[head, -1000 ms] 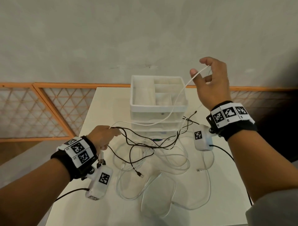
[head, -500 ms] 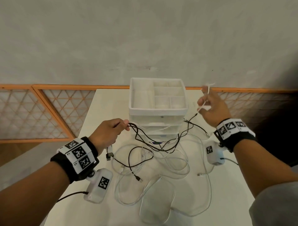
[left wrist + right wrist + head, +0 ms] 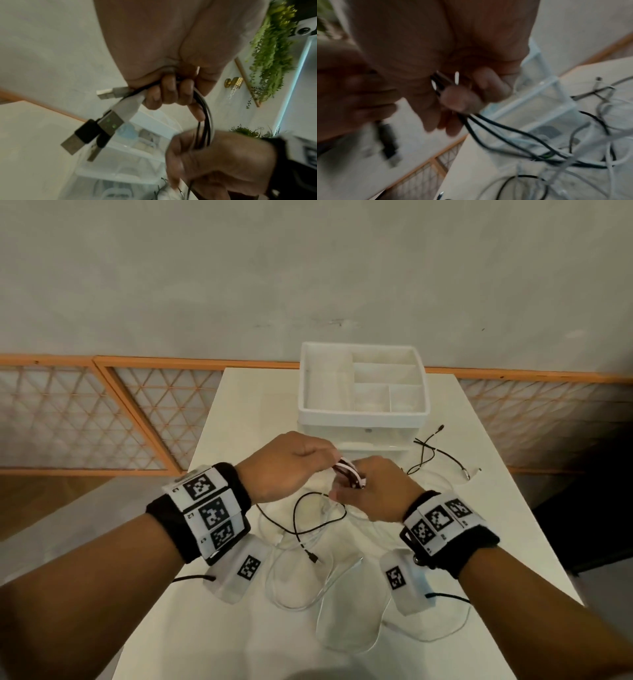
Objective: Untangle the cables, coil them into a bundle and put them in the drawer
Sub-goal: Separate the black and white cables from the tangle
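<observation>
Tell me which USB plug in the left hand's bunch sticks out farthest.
The black USB plug, lowest in the left hand; the two white-bodied plugs sit closer to the fingers.

Both forearms reached forward, wrists close together. The left hand had its fingers curled, clasping something. The right hand, just beside it, had its fingers curled likewise.

Four USB plugs; one drawer unit; two hands
</observation>
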A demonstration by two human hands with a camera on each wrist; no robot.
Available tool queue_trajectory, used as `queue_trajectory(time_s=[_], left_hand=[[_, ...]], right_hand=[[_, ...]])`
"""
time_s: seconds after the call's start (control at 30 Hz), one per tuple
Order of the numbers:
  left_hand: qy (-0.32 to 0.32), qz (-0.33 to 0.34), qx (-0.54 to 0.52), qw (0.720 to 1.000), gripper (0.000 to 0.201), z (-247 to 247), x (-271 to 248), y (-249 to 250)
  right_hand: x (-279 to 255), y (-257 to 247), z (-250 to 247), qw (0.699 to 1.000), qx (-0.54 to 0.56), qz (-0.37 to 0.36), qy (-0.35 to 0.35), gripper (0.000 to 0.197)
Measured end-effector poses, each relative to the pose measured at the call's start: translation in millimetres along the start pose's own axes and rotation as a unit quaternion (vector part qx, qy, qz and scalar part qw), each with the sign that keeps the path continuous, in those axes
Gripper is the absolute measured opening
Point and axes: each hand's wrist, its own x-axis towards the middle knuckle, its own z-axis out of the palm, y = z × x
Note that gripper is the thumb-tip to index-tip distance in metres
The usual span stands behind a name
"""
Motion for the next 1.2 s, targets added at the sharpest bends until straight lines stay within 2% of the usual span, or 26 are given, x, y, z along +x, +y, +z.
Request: queue_trajectory(time_s=[0.03,0.07,0.1,0.13,0.17,0.2,0.23,0.33,0.37,0.43,0.47,0.5,0.6,0.67,0.8,0.97,1.13,1.2], left_hand=[[-0.017,0.004,0.011,1.0,0.031,-6,-5,-3],[-0.04,-0.001,0.039,0.998,0.029,-13,-11,-9],[-0.067,-0.014,0.089,0.994,0.028,-19,-16,-17],[-0.092,-0.034,0.151,0.984,0.028,-23,-22,-28],[-0.104,-0.058,0.206,0.971,0.029,-24,-25,-39],[-0.099,-0.083,0.242,0.962,0.029,-23,-28,-52],[-0.08,-0.111,0.253,0.958,0.028,-19,-30,-64],[0.006,-0.176,0.212,0.961,0.028,-6,-37,-94],[0.028,-0.186,0.193,0.963,0.028,-4,-37,-102],[0.057,-0.197,0.173,0.963,0.029,-2,-37,-110],[0.068,-0.198,0.168,0.963,0.029,-1,-36,-110],[0.074,-0.195,0.16,0.965,0.03,-1,-35,-109],[0.067,-0.183,0.128,0.973,0.028,-2,-31,-105],[0.067,-0.178,0.112,0.975,0.024,-2,-28,-100],[0.07,-0.165,0.104,0.978,0.038,0,-31,-96],[0.092,-0.197,0.105,0.97,0.034,-3,-34,-106],[0.118,-0.237,0.074,0.962,0.033,-10,-34,-119],[0.128,-0.246,0.057,0.959,0.032,-15,-32,-121]], right_hand=[[3,10,-4,0.998,-0.012,0.045,-0.044,0.014],[6,22,-11,0.994,-0.031,0.085,-0.057,0.017],[8,33,-18,0.993,-0.048,0.11,-0.019,0.018],[9,44,-23,0.988,-0.072,0.115,0.073,0.015],[10,54,-26,0.971,-0.089,0.107,0.193,0.009],[11,61,-24,0.949,-0.095,0.092,0.285,0.007],[11,64,-17,0.94,-0.096,0.077,0.319,0.01],[11,71,23,0.969,-0.088,0.05,0.227,0.035],[9,70,38,0.972,-0.084,0.038,0.215,0.04],[5,60,66,0.971,-0.09,-0.004,0.223,0.028],[3,53,79,0.973,-0.106,-0.028,0.203,0.019],[3,44,90,0.98,-0.117,-0.042,0.154,0.013],[15,23,117,0.986,-0.163,0.007,-0.03,0.026],[27,17,130,0.979,-0.183,0.054,-0.068,0.037],[41,18,157,0.953,-0.259,0.107,-0.115,0.051],[43,25,159,0.938,-0.299,0.124,-0.126,0.058],[38,13,131,0.967,-0.237,0.094,-0.009,0.028],[35,7,108,0.978,-0.185,0.094,0.027,0.023]])
